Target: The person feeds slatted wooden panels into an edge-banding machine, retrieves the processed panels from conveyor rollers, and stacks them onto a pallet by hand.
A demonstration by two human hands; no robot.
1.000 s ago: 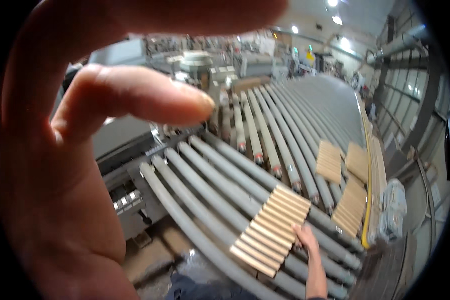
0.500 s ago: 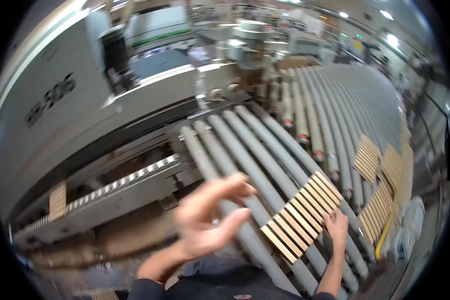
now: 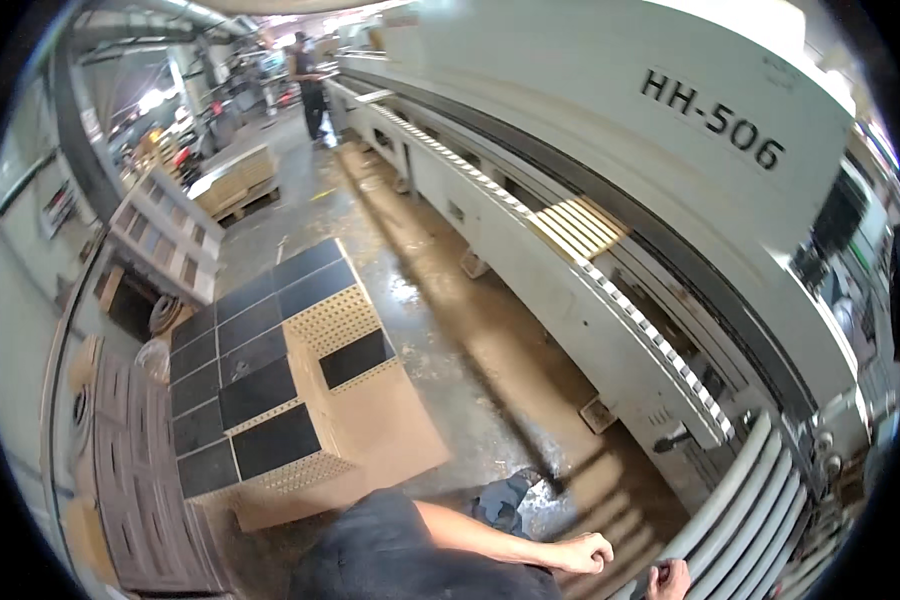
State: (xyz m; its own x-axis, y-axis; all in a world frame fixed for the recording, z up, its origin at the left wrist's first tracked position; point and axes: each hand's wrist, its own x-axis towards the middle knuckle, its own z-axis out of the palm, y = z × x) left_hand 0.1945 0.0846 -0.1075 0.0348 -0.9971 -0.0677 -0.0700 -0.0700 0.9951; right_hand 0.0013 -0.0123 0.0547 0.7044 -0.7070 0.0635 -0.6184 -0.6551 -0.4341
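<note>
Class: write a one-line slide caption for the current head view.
Left hand and right hand near grey rollers, beside a long machine bearing a slatted wooden panel.

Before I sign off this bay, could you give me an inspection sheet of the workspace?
Surface: grey rollers, lower right.
Job's things: slatted panel lying on the machine's side.
Clutter: dark-topped stacks on a cardboard sheet at floor level.
Hands: left hand curled, nothing visibly held; right hand by the rollers, cut off by the lower edge.
Cables: nothing seen clearly.
Surroundings: long pale machine; person standing in the background.
</note>
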